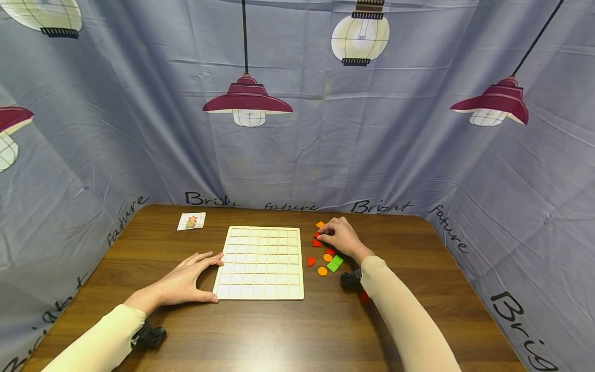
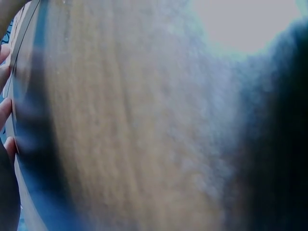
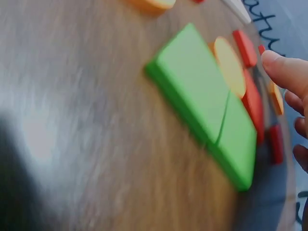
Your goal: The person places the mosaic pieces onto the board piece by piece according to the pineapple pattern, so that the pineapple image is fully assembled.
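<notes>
A pale square board [image 1: 262, 263] with a grid of recessed cells lies on the table. My left hand [image 1: 188, 279] rests at its left side, thumb at the near corner and fingertips along the edge, spread apart. At the right, my right hand [image 1: 343, 237] pinches a small red piece [image 3: 262, 49] between thumb and fingers, mostly hidden by them. Close by are another red piece [image 1: 317, 243], an orange diamond [image 1: 320, 225], orange discs [image 1: 323, 271], a red rounded piece [image 1: 311, 262] and two green pieces [image 3: 192, 82] side by side.
A small card [image 1: 191, 221] with a coloured picture on a grid lies at the far left of the table. Another red piece [image 1: 364, 296] shows partly under the right forearm. A grey-blue curtain [image 1: 297, 155] with printed lamps surrounds the wooden table [image 1: 279, 336].
</notes>
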`<state>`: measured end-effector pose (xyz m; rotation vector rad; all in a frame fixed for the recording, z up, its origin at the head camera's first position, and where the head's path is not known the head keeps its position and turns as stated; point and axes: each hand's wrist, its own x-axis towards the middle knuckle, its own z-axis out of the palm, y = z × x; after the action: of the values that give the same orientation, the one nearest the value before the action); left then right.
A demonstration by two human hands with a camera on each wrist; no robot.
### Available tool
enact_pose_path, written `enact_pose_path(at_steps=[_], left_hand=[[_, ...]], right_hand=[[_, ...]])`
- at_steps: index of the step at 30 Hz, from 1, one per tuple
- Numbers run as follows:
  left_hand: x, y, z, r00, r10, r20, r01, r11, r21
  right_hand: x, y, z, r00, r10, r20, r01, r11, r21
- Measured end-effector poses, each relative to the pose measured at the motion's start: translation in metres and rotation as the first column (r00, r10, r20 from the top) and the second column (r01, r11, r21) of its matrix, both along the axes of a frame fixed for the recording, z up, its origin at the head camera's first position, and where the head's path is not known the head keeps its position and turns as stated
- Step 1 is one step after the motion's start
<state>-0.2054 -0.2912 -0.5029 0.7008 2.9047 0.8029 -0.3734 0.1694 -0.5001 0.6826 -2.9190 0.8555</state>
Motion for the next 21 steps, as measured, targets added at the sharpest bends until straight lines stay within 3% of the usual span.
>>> enact_pose_path(at_steps=[6,12,21], left_hand=[[0.000,-0.002,-0.001,1.000,-0.002,0.006,0.002,1.000,0.008],[0.000,-0.002,0.001,1.000,0.001,0.012,-0.001,1.000,0.007],[0.000,0.001,0.001,1.000,0.008,0.019,-0.008,1.000,0.006]], right_hand=[[0.002,-0.030,0.011,0.998,0.055,0.028,-0.054,0.998,-0.040],[0.010,-0.078,0.018,0.987,0.155,0.044,-0.155,0.988,-0.011],[0.013,-0.126,0.013,0.975,0.212,0.058,-0.215,0.976,0.034]])
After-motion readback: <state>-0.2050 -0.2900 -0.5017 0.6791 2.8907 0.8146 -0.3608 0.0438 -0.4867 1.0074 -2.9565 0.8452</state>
